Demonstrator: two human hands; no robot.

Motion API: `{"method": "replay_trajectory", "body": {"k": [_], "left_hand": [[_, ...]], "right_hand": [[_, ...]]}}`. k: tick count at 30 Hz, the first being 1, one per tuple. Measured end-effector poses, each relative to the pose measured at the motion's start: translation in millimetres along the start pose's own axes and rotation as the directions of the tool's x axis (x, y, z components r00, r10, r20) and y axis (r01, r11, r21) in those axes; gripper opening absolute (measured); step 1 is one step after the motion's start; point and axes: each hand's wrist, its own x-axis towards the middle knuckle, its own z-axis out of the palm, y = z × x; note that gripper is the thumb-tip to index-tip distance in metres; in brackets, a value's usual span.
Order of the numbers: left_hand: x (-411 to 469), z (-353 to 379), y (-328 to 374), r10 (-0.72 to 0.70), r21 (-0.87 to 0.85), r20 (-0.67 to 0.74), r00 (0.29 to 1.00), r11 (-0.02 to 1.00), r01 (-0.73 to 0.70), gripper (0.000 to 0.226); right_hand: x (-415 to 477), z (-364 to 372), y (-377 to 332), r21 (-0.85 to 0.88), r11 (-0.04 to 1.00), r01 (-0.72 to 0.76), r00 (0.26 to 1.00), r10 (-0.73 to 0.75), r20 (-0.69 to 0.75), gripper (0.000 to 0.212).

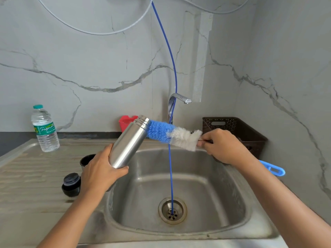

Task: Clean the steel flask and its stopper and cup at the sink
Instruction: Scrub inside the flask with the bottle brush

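Above the sink (232, 190), the left hand (100, 170) grips the base of the flask (129, 144), fingers wrapped round it, holding it tilted with its open mouth up and to the right. The right hand (223, 145) pinches the brush (172, 134) just behind its white bristles; the blue bristle tip sits at the flask's mouth. On the drainboard (35, 167) to the left, the black stopper (71, 184) and the dark cup (86, 161) stand near each other, with a water bottle (45, 129) farther back.
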Motion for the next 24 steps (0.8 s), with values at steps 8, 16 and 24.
{"method": "replay_trajectory", "body": {"k": [8, 16, 24], "left_hand": [[1, 4, -1, 0.024, 0.033, 0.024, 0.999, 0.999, -0.025, 0.091], [0, 1, 0, 0.049, -0.048, 0.129, 0.99, 0.998, -0.043, 0.08], [4, -10, -7, 0.023, -0.489, 0.416, 0.909, 0.848, 0.202, 0.073]], "right_hand": [[6, 5, 3, 0.138, 0.99, -0.014, 0.999, 0.01, 0.034, 0.045], [13, 10, 22, 0.384, 0.919, -0.089, 0.991, 0.045, 0.123, 0.041], [14, 5, 48, 0.586, 0.794, -0.16, 0.965, 0.001, 0.262, 0.023]]}}
